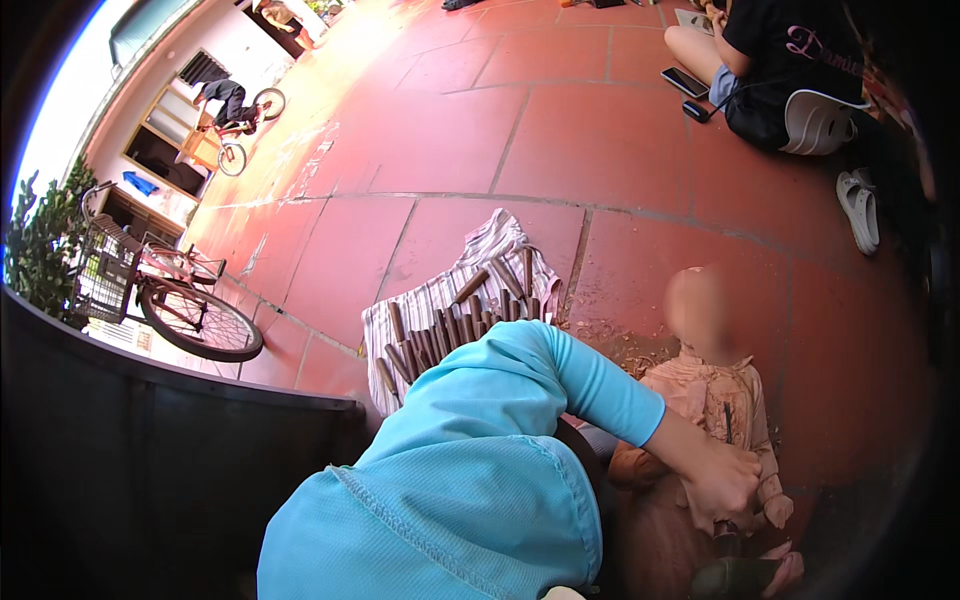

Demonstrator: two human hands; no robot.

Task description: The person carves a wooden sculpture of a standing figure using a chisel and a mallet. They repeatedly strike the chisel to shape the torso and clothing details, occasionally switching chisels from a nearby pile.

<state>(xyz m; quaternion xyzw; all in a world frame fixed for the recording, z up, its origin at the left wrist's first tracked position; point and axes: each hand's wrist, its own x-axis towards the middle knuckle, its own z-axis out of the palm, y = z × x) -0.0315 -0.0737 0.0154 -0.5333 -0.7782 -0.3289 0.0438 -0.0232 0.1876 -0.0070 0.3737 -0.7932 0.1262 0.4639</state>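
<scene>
A carved wooden figure [693, 380] with a smooth head and robed body stands at the lower right. My left arm, in a light blue sleeve, reaches across to it. My left hand [722, 484] is closed round a carving chisel [729, 424]; its dark blade lies against the figure's chest, and its handle end shows below the fist. Under that end is a dark green rounded thing [733, 577]. Fingers that look like my right hand [786, 571] wrap its right end, partly in shadow. Several brown-handled chisels [440, 335] lie on a striped cloth [376, 325] beyond my left elbow.
Wood chips [640, 352] litter the red tiled floor [640, 250] beside the figure. A dark panel [180, 450] stands at left, with a bicycle [200, 315] behind it. At upper right sits a person [785, 60] near a phone [684, 83] and white clogs [858, 212].
</scene>
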